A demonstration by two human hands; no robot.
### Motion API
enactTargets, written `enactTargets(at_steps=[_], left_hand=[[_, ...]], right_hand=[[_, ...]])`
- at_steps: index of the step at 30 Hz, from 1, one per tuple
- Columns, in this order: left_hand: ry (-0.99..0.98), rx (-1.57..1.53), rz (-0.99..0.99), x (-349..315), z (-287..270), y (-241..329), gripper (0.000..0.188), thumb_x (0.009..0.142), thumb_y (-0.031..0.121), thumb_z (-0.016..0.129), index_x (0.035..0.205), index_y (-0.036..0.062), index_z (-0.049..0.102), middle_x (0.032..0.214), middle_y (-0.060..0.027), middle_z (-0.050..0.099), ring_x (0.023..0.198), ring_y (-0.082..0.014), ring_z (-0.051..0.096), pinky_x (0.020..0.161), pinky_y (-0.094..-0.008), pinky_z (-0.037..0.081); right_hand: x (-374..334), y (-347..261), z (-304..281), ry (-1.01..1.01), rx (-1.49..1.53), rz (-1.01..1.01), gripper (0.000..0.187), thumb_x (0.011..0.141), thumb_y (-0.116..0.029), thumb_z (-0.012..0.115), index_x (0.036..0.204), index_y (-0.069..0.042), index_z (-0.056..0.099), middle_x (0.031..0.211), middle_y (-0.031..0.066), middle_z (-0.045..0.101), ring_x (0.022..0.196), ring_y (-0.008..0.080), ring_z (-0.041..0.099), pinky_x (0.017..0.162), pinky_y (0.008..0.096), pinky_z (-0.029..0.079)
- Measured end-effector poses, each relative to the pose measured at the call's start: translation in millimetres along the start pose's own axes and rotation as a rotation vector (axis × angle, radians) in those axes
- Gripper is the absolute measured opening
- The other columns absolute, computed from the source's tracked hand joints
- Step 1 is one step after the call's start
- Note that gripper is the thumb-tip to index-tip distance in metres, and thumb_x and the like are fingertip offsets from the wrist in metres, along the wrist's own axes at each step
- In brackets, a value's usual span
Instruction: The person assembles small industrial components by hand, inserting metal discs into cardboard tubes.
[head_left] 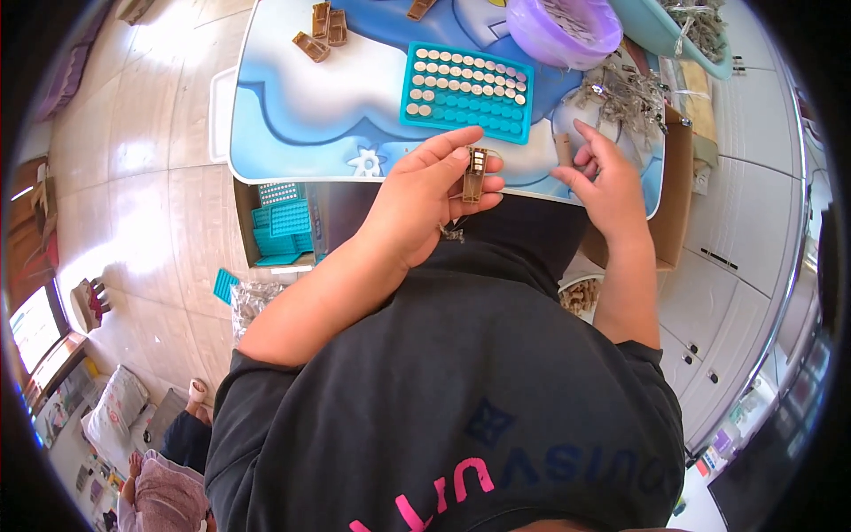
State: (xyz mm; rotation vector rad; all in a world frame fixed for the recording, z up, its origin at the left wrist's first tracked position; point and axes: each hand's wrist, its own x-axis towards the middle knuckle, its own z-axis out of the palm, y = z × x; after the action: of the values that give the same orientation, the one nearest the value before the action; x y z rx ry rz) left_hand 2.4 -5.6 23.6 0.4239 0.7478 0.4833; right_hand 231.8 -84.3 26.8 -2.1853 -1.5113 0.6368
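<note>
Above the near edge of the table, my left hand [434, 177] holds a small translucent brown plastic case [474, 176] between thumb and fingers; pale pieces show in its upper end. My right hand [607, 173] is raised to the right with thumb and index finger spread apart. Close to that thumb is a small tan-brown piece [563, 149]; I cannot tell whether the hand touches it. Just beyond my hands lies a teal tray [403, 111] with rows of round whitish discs [465, 74]. Its nearer rows are mostly without discs.
Several brown cases [311, 47] lie at the table's far left. A purple basin [523, 35], a tangle of grey wiry pieces [620, 97] and a teal basin [722, 66] are at right. Below are a box of teal trays [288, 219] and a white bucket [567, 285]. Another person [173, 492] is lower left.
</note>
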Motion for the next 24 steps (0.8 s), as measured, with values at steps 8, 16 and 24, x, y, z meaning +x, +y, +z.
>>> enactTargets(at_steps=[8,16,24], left_hand=[[-0.052,-0.030,-0.027,1,-3,-1,0.032,0.097,0.014,0.041,0.124,-0.0031,0.046,0.108,-0.0152,0.060,0.094,-0.0214,0.062,0.083,-0.0347,0.054],[-0.169,-0.095,-0.058,2,-7,-4,0.032,0.096,0.013,0.046,0.124,-0.0016,0.047,0.109,-0.0141,0.059,0.099,-0.0224,0.062,0.084,-0.0333,0.053],[-0.168,-0.120,-0.050,0,-7,-6,0.035,0.096,0.014,0.045,0.128,-0.0005,0.046,0.108,-0.0137,0.060,0.098,-0.0222,0.062,0.084,-0.0329,0.053]], right_hand=[[4,-16,-10,-0.042,-0.061,-0.164,0.057,0.059,-0.021,0.081,0.107,-0.002,0.056,0.087,0.0096,0.055,0.082,0.0234,0.056,0.069,0.0329,0.046],[-7,-69,24,0.103,0.115,-0.538,0.061,0.049,-0.032,0.084,0.097,-0.005,0.056,0.092,0.0100,0.057,0.083,0.0303,0.056,0.073,0.0379,0.045],[-8,-73,31,0.141,0.095,-0.547,0.061,0.049,-0.031,0.084,0.096,-0.006,0.055,0.090,0.0093,0.056,0.081,0.0292,0.056,0.071,0.0372,0.045]])
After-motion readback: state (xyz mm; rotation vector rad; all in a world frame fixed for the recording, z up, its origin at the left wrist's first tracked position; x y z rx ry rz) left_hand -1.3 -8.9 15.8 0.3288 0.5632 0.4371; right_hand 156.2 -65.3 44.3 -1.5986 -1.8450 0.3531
